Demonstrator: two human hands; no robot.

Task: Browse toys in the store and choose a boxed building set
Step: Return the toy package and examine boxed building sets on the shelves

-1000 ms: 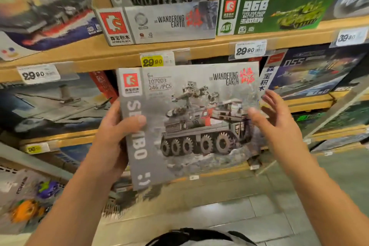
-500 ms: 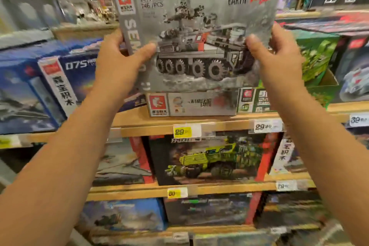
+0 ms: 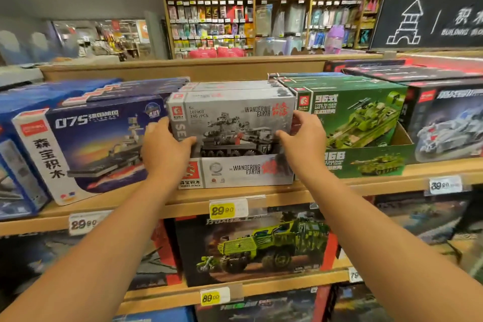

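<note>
The grey boxed set (image 3: 230, 123) is gripped at its sides by the left hand (image 3: 164, 149) and right hand (image 3: 304, 138), fingers curled round its edges, inside the display carton (image 3: 243, 172) on the shelf (image 3: 287, 197).

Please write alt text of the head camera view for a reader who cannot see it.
Two hands, left hand and right hand, hold a grey Wandering Earth box by its sides in its display tray on a store shelf, between a blue ship box and a green tank box.
</note>
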